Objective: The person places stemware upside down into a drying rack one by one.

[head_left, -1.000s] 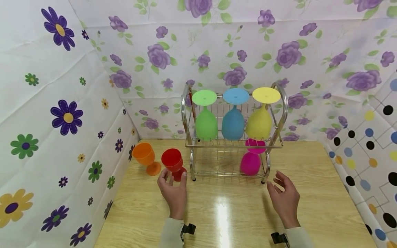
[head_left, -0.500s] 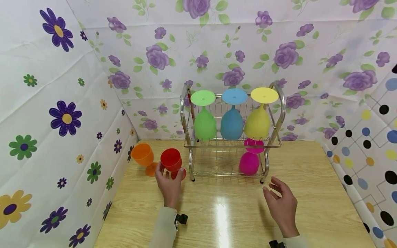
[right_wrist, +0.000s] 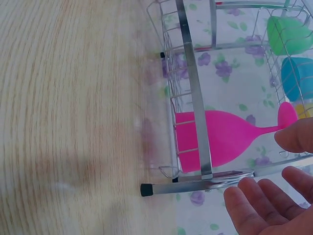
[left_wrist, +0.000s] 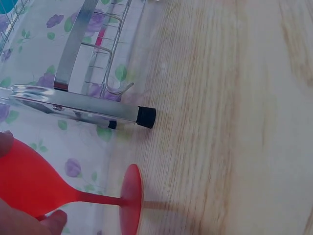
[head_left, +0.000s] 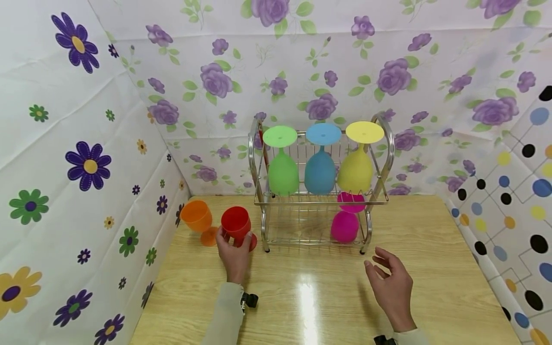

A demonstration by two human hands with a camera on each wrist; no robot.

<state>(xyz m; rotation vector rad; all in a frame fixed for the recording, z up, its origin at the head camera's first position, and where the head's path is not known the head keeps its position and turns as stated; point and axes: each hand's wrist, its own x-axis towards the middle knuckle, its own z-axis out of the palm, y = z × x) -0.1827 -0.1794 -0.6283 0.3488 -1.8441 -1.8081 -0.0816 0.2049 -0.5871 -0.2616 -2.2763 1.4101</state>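
My left hand (head_left: 234, 256) holds the red goblet (head_left: 235, 221) by its bowl, fingers on one side and thumb on the other. In the left wrist view the upright goblet's stem and round foot (left_wrist: 131, 200) show below the fingers, close over the wooden table. My right hand (head_left: 391, 285) hangs with loosely bent fingers in front of the rack's right leg and holds nothing. Nearest to it is the magenta goblet (right_wrist: 215, 139), upside down on the lower shelf. Left of the red goblet an orange goblet (head_left: 196, 217) stands upright on the table.
A two-tier chrome wire rack (head_left: 264, 211) stands mid-table near the back wall. Upside down on its upper tier are green (head_left: 283, 172), blue (head_left: 320, 172) and yellow (head_left: 356, 172) goblets. Patterned cloth walls bound the table (head_left: 284, 297) at left, back and right.
My left hand has reached forward from beside the red goblet's foot and taken hold of its bowl. My right hand has drawn back slightly. The head view has shifted a little.
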